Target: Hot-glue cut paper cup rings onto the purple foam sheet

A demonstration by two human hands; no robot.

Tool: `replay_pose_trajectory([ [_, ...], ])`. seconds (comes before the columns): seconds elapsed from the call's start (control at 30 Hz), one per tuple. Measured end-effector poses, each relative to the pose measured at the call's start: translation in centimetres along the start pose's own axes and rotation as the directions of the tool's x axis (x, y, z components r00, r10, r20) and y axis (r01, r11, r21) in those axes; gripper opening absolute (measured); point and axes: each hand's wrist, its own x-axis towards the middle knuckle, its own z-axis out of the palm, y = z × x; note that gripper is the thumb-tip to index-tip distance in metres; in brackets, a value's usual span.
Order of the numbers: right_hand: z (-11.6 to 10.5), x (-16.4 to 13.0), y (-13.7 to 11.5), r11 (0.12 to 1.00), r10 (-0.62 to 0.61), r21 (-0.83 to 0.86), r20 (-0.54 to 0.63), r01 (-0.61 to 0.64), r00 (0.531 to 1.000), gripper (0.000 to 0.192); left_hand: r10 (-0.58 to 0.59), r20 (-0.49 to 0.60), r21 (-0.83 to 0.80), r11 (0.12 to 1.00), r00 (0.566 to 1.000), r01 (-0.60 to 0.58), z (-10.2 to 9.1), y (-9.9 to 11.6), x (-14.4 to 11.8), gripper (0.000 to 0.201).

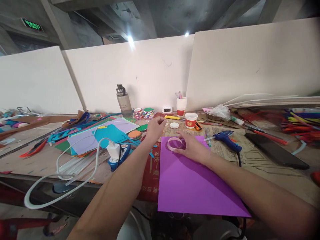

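- The right hand (192, 148) lay flat on the far part of the purple sheet (190, 180), its fingers spread narrowly and touching the near rim of a white tape ring (175, 143); it steadied the ring and did not enclose it.
- The left hand (156, 128) reached further out, beyond the sheet's far edge, with fingers curled in; whether it pinched something small could not be told, as the fingertips were turned away from the camera.
- The ring sat near the sheet's far left corner, lying flat with its open side up, so its axis pointed straight up and it had no long direction of its own.
- The sheet's long axis ran from the person toward the white partition, with its near edge reaching the table's front edge.
- Judged risk: with only fingertips against its rim, the ring could skid across the smooth paper if the hand pushed sideways, and might slip off the far edge toward the white cap (174, 125).
- Judged risk: the sheet rested loosely on the table, so any pull from the right forearm lying over it could drag it askew or crease it.
- Judged risk: the blue glue gun (227, 139) lay just beside the sheet's right edge, nozzle toward it; a sweep of the right arm could knock it onto the paper.
- The red paper cup (191, 120) stood near the reaching left hand and could be tipped.
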Motion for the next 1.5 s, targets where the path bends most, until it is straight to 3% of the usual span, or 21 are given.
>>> replay_pose_trajectory([
  [0.2, -0.3, -0.1, -0.3, 0.998, -0.008, 0.058, 0.054, 0.004, 0.998, 0.087, 0.041, 0.039, 0.037, 0.998, 0.998, -0.042, 0.3, -0.4, 0.1, 0.017],
  [0.43, -0.5, 0.0, -0.2, 0.999, 0.011, 0.052, 0.045, -0.014, 0.999, 0.076, 0.024, 0.027, 0.016, 1.0, 0.999, -0.025, 0.6, -0.5, 0.2, 0.017],
  [0.67, 0.0, 0.3, -0.1, 0.984, 0.039, 0.175, 0.031, -0.043, 0.999, 0.078, 0.02, 0.174, 0.183, 0.982, 0.985, -0.052, 0.5, -0.4, 0.2, 0.02],
  [0.9, -0.3, 0.2, -0.1, 0.98, 0.002, 0.199, 0.021, -0.006, 1.0, 0.082, 0.019, 0.244, 0.276, 0.957, 0.97, -0.088, 0.6, -0.3, 0.2, 0.025],
  [1.13, -2.1, 0.2, 0.5, 0.999, -0.031, 0.025, -0.103, 0.033, 0.994, 0.061, -0.038, 0.519, 0.25, 0.962, 0.854, -0.109, -0.5, 0.2, -0.4, 0.036],
  [1.33, -3.5, 0.5, 0.9, 1.0, 0.03, 0.005, -0.208, -0.03, 0.978, 0.047, 0.015, 0.737, 0.232, 0.934, 0.676, -0.273, -0.6, 0.2, -0.6, 0.068],
  [1.4, -3.6, 0.6, 1.0, 0.999, 0.046, -0.004, -0.211, -0.047, 0.976, 0.047, 0.013, 0.75, 0.258, 0.915, 0.662, -0.311, -0.5, 0.1, -0.6, 0.067],
  [1.5, -3.6, 0.5, 1.1, 1.0, 0.013, 0.02, -0.188, -0.009, 0.982, 0.047, -0.038, 0.698, 0.308, 0.918, 0.715, -0.252, -0.3, 0.0, -0.6, 0.067],
])
